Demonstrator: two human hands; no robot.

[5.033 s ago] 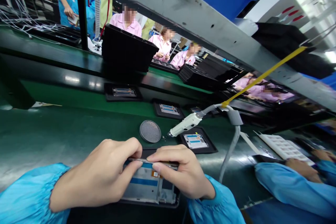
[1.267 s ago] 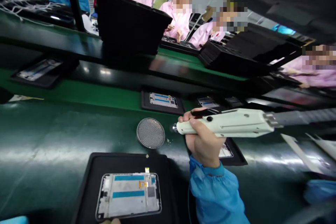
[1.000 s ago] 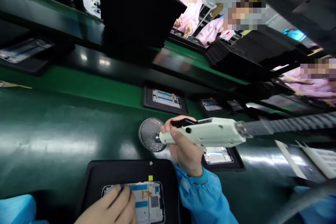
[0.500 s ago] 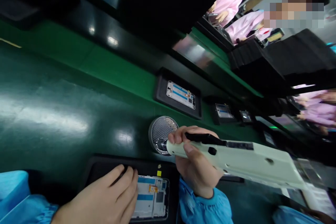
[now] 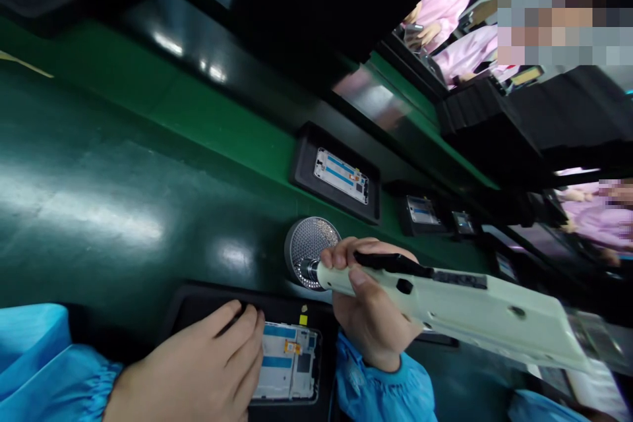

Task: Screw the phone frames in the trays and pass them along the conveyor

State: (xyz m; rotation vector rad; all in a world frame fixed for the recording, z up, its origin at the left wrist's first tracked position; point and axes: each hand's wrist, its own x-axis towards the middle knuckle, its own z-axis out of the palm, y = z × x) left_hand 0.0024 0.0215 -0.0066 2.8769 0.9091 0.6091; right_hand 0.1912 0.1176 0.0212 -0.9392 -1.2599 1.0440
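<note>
My right hand [image 5: 368, 320] is wrapped round a pale electric screwdriver [image 5: 445, 316], whose metal tip rests over a round perforated screw dish [image 5: 309, 247]. My left hand [image 5: 198, 369] lies flat, fingers together, on a phone frame [image 5: 291, 369] that sits in a black tray [image 5: 198, 303] at the near edge. Small yellow tabs lie on the tray just above the frame. Both my sleeves are blue.
On the green conveyor belt [image 5: 99, 178] behind stand more black trays with phone frames [image 5: 340, 175], trailing off to the right. Stacks of black trays [image 5: 494, 125] sit beyond. People in pink coats work across the line at the upper right.
My right hand took up the hanging screwdriver and brought its tip over the round dish. My left hand came down on the phone frame. The view has tilted and moved closer.
</note>
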